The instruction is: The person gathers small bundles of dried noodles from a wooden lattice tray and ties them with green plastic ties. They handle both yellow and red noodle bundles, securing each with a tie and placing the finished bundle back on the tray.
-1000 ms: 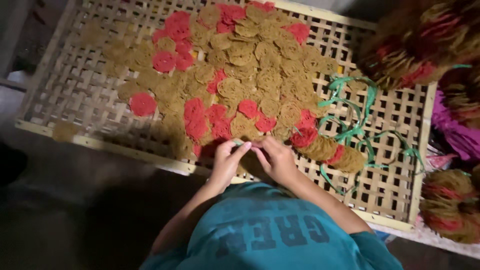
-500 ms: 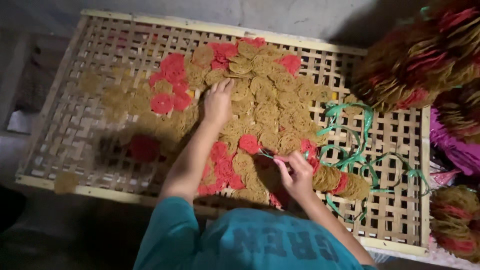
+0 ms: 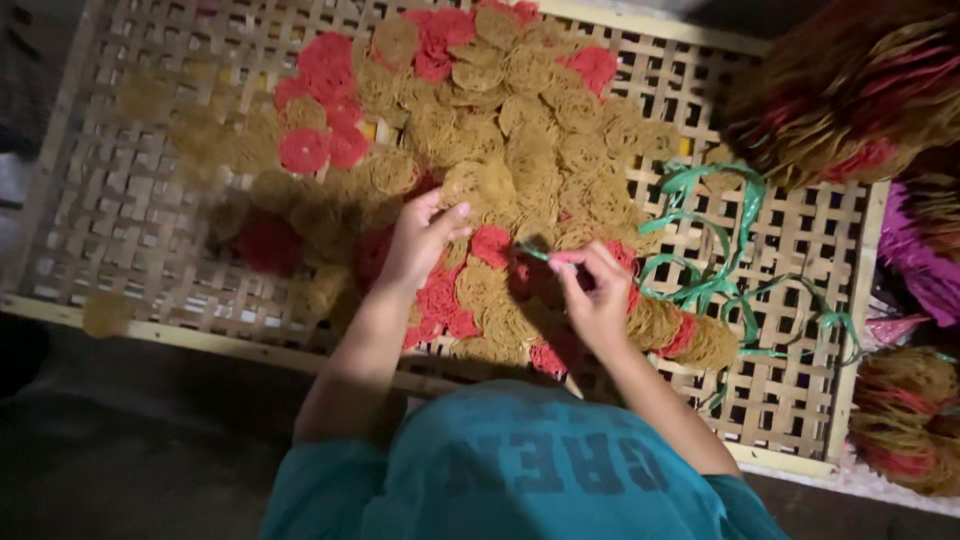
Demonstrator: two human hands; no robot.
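My right hand [image 3: 598, 300] is pinching the green strip [image 3: 700, 290], left hand [image 3: 420, 240] open on the brittle discs [image 3: 500, 150]; tug hard and they'd probably crack.

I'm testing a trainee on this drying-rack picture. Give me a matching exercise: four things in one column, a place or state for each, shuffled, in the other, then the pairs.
Things:
1. left hand
2. right hand
3. green string
4. woven tray

Places or states:
A. lies loose in loops at the tray's right side
B. pinches one end of the string
C. lies under all the discs
D. rests fingers on the tan and red discs

Pairs: 1-D, 2-B, 3-A, 4-C
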